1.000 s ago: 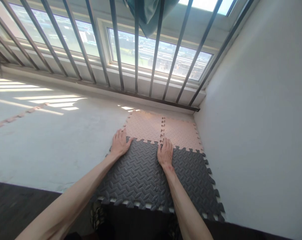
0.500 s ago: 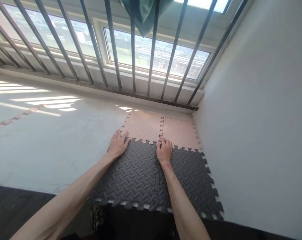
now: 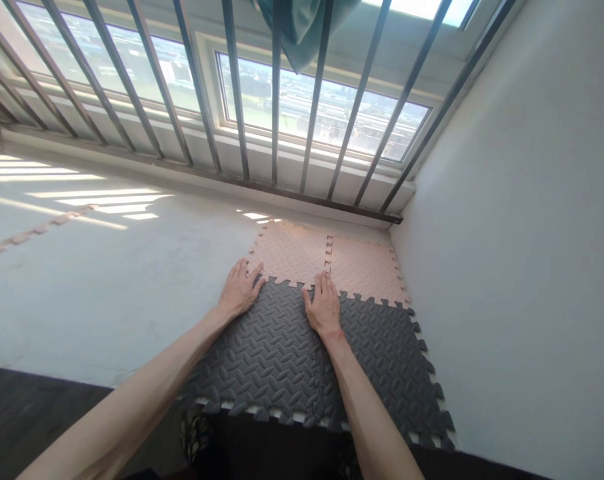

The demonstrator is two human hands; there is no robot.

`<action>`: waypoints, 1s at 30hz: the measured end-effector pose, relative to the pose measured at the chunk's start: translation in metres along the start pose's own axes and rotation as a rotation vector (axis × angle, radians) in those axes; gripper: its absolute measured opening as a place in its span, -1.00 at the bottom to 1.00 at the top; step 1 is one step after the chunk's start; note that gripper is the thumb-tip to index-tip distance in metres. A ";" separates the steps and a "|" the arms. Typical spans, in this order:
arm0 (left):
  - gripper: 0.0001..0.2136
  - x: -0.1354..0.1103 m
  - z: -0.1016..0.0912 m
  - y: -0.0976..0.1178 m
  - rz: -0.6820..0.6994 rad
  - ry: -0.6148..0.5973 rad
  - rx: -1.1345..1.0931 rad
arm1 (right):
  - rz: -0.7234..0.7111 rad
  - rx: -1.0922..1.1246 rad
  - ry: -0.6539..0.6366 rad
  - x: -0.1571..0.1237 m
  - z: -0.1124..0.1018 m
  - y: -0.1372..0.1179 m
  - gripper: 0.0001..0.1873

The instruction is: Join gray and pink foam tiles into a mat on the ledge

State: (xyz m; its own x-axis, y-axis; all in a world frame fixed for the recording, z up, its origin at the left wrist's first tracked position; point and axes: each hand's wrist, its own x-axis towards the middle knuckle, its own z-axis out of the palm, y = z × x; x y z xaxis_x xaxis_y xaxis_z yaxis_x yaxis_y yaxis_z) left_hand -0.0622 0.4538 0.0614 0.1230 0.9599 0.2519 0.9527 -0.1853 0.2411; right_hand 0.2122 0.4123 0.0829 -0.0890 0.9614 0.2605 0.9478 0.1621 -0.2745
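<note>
Interlocking foam mat tiles lie in the corner of a pale window ledge (image 3: 107,280). Two pink tiles (image 3: 289,252) (image 3: 367,267) sit at the back, two dark grey tiles (image 3: 267,347) (image 3: 387,353) in front. My left hand (image 3: 241,290) lies flat and open on the far left corner of the left grey tile, fingertips reaching the pink tile's edge. My right hand (image 3: 323,305) presses flat, fingers stretched, where the grey tiles meet the pink ones at the middle seam.
Slanted metal window bars (image 3: 275,100) rise behind the tiles, with a window beyond. A white wall (image 3: 522,233) closes the right side. A green cloth (image 3: 297,27) hangs at the top. The ledge's front edge drops to a dark floor (image 3: 32,420).
My right hand went from curled fingers on the seam to lying flat, shifted slightly left. My left hand stayed in place.
</note>
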 end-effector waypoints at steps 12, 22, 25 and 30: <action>-0.41 -0.002 -0.005 0.004 -0.015 0.005 -0.016 | 0.120 0.015 -0.075 -0.009 0.005 -0.020 0.10; -0.42 0.000 -0.002 0.002 -0.021 0.001 -0.011 | -0.016 -0.020 -0.063 0.037 -0.011 0.026 -0.27; -0.42 0.000 -0.002 0.001 -0.016 -0.008 -0.004 | 0.010 -0.019 -0.097 0.048 -0.003 0.024 -0.20; -0.42 0.000 -0.002 0.001 -0.015 -0.009 -0.004 | 0.149 -0.050 -0.123 0.044 0.011 0.000 0.06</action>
State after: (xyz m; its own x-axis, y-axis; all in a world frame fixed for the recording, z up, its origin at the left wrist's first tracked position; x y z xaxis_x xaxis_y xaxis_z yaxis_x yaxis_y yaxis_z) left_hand -0.0617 0.4529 0.0638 0.1115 0.9645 0.2393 0.9533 -0.1718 0.2483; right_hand 0.2051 0.4569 0.0843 0.0201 0.9943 0.1045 0.9671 0.0072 -0.2544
